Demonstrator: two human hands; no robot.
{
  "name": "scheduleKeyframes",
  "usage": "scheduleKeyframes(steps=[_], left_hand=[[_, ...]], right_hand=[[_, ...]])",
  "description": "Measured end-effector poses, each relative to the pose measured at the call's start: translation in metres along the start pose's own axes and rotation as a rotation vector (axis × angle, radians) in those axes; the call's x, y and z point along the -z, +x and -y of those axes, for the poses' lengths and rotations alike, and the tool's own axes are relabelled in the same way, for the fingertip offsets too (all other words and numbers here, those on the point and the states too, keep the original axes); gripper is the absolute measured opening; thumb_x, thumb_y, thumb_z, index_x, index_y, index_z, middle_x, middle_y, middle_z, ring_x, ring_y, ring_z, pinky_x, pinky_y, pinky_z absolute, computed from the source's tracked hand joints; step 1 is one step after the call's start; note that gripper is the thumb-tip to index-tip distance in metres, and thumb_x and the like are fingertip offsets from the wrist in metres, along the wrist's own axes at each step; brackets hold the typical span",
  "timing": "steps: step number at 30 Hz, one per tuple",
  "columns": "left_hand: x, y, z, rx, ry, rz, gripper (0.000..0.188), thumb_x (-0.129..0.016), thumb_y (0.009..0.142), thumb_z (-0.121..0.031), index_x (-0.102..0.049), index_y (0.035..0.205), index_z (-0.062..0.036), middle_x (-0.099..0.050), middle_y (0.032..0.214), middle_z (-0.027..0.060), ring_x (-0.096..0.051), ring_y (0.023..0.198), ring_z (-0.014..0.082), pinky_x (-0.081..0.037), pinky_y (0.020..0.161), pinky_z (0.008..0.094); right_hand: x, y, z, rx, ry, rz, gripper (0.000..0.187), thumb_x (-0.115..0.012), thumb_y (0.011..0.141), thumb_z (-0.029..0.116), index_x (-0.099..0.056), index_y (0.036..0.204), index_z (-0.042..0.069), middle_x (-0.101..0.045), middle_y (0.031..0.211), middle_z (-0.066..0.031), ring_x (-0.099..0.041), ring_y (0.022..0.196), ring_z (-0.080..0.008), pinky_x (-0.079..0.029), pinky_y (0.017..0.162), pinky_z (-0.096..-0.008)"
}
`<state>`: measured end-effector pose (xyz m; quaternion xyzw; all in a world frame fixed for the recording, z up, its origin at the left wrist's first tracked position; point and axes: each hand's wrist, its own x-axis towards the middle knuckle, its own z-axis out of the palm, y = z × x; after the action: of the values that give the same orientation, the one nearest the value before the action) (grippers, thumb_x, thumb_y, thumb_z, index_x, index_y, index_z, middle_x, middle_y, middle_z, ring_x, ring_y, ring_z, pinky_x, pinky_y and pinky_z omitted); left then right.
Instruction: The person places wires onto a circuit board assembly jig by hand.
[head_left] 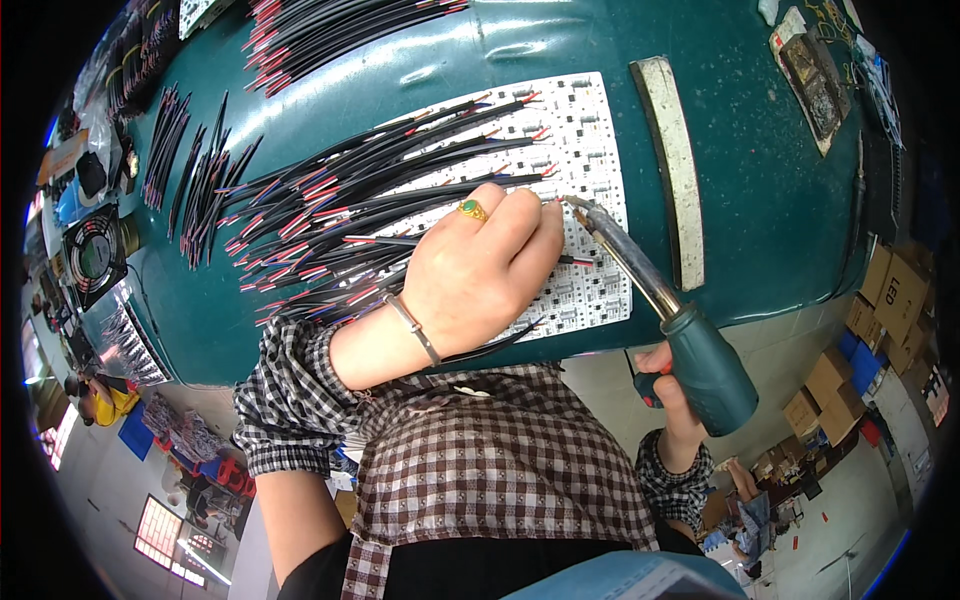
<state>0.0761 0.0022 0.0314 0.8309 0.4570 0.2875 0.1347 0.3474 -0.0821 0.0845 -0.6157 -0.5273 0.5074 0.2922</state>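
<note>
My left hand [490,250] is closed over a white circuit board sheet [590,110], its fingertips pinching a thin wire mostly hidden beneath them. In my right hand [675,400] is a soldering iron [708,370] with a thick green handle. Its metal tip meets the board right beside my left fingertips. Many black cables [430,150] with red and white stripped ends lie across the board, several with an end at its small components. From under my left hand pokes another cable end.
More black cables [330,40] lie in a bundle at the far side of the green table mat [560,50], with smaller bunches [205,190] at the left. A pale curved bar [672,170] sits right of the board. A dirty tray [812,80] is at far right, a fan [93,255] at left.
</note>
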Motion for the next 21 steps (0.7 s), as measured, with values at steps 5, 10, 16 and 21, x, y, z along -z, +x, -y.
scheduleKeyframes(steps=[5,10,16,21], left_hand=[[0.000,0.001,-0.001,0.007,0.000,-0.002,0.026,-0.066,0.077,-0.006,-0.065,0.101,0.0036,-0.046,0.084,0.0077,-0.051,0.071,0.0204,-0.047,0.057,0.0302],[-0.002,0.000,0.000,0.006,-0.001,-0.003,0.024,-0.066,0.077,-0.006,-0.066,0.100,0.0023,-0.047,0.084,0.0076,-0.052,0.072,0.0204,-0.047,0.057,0.0302],[0.002,0.001,0.003,0.012,-0.032,0.014,0.025,-0.065,0.074,-0.007,-0.066,0.098,-0.0009,-0.048,0.086,0.0072,-0.053,0.073,0.0205,-0.048,0.059,0.0301],[0.004,0.002,0.003,0.006,-0.033,0.032,0.024,-0.064,0.074,-0.008,-0.066,0.097,-0.0014,-0.049,0.086,0.0068,-0.053,0.074,0.0202,-0.048,0.059,0.0297]], right_hand=[[0.003,0.000,0.002,0.037,0.076,0.006,0.058,-0.087,0.078,0.022,-0.060,0.120,-0.008,-0.074,0.095,-0.0131,-0.071,0.085,-0.0190,-0.057,0.082,-0.0323],[-0.010,0.002,0.012,-0.084,0.252,-0.078,0.063,-0.087,0.079,0.023,-0.057,0.124,-0.008,-0.074,0.100,-0.0155,-0.072,0.087,-0.0208,-0.057,0.082,-0.0336],[0.006,-0.003,-0.003,-0.001,0.101,0.012,0.062,-0.087,0.078,0.022,-0.058,0.123,-0.009,-0.073,0.097,-0.0176,-0.071,0.085,-0.0225,-0.058,0.081,-0.0365],[0.000,-0.004,0.004,-0.057,0.182,-0.022,0.059,-0.087,0.077,0.020,-0.058,0.120,-0.010,-0.072,0.090,-0.0147,-0.071,0.084,-0.0215,-0.058,0.081,-0.0360]])
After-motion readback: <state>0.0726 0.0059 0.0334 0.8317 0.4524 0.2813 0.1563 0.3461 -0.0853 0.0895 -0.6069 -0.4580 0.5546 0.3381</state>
